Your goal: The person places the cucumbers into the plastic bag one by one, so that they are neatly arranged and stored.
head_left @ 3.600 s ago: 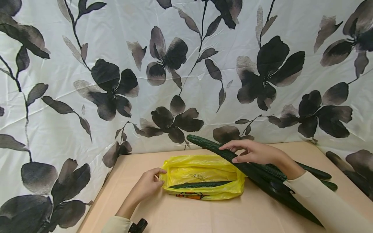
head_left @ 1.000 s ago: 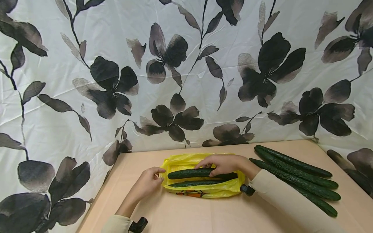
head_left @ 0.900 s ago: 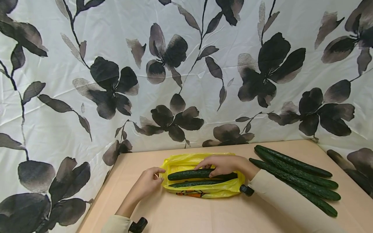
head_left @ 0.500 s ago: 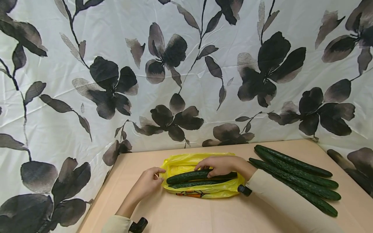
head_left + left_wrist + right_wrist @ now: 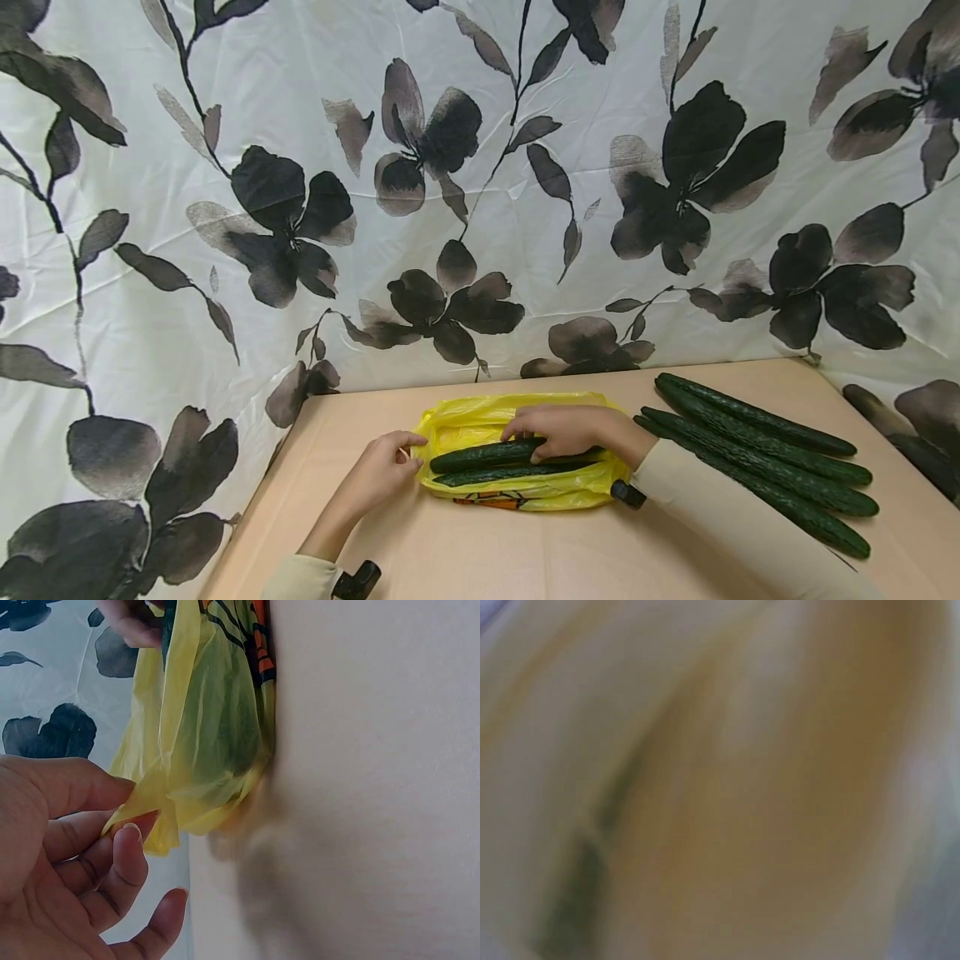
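Note:
A yellow plastic bag (image 5: pixel 525 408) lies on the table with its mouth spread and two dark green cucumbers inside. My left hand (image 5: pixel 382 471) pinches the bag's left edge between thumb and fingers, as the left wrist view shows of the bag (image 5: pixel 217 735) and hand (image 5: pixel 82 855). Inside the bag, my right hand (image 5: pixel 562 432) grips the rear cucumber (image 5: pixel 480 457), thumb in front and fingers behind. The front cucumber (image 5: pixel 510 474) lies alongside it. The right wrist view is too blurred to tell more than yellow plastic (image 5: pixel 780 787) close to the lens.
Several more cucumbers (image 5: pixel 765 417) lie side by side on the table to the right, partly behind the right sleeve (image 5: pixel 735 517). A pale peach tabletop (image 5: pixel 480 558) runs back to a white floral cloth (image 5: pixel 480 208) hanging behind.
Earlier, the right hand held a cucumber above the bag's right side; it now lies inside. In the last second, hand and cucumber settled slightly lower, close against the front one. The left hand stayed put.

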Demonstrator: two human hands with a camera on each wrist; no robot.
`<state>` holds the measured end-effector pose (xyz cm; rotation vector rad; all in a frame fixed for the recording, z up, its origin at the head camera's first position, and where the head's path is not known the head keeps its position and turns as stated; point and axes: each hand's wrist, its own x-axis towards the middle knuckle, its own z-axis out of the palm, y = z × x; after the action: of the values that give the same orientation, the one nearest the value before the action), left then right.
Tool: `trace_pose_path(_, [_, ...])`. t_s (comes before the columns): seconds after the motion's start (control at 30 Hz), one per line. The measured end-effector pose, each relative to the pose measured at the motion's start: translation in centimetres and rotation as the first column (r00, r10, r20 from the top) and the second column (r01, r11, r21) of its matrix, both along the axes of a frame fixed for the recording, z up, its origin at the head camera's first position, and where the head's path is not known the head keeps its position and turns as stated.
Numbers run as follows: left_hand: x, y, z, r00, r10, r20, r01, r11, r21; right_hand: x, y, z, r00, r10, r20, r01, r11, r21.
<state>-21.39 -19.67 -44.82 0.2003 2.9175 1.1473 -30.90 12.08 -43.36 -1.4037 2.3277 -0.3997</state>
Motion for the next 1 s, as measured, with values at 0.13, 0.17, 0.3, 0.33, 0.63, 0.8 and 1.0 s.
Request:
trace_pose_path(0.13, [0.06,0.00,0.02,1.000,0.000,0.004,0.000,1.000,0.006,-0.15,-0.04,-0.09,0.997,-0.024,0.067,0.025,1.000,-0.012])
trace_pose_path(0.17, [0.06,0.00,0.03,1.000,0.001,0.005,-0.001,1.000,0.006,-0.22,-0.03,-0.06,0.996,-0.035,0.083,0.035,0.999,-0.009])
trace_pose_path(0.3, [0.05,0.00,0.07,1.000,0.002,0.005,-0.002,1.000,0.002,-0.38,-0.02,0.18,0.992,-0.062,0.110,0.060,0.998,0.021])
trace_pose_path(0.33, [0.06,-0.01,0.08,1.000,0.002,0.005,-0.002,1.000,0.001,-0.38,-0.04,0.23,0.992,-0.064,0.109,0.061,0.998,0.031])
trace_pose_path(0.63, [0.10,-0.04,-0.08,1.000,-0.001,0.006,0.001,1.000,0.007,0.00,-0.36,0.06,0.997,-0.062,0.052,0.058,0.996,0.074])
trace_pose_path(0.8, [0.07,-0.09,-0.17,1.000,0.000,0.008,0.000,1.000,0.007,-0.10,-0.30,-0.29,0.998,-0.052,0.030,0.050,0.997,0.066])
trace_pose_path(1.0, [0.08,-0.16,-0.15,1.000,-0.001,0.000,0.001,1.000,0.005,-0.02,-0.12,-0.39,0.994,-0.069,0.080,0.065,0.997,0.044])
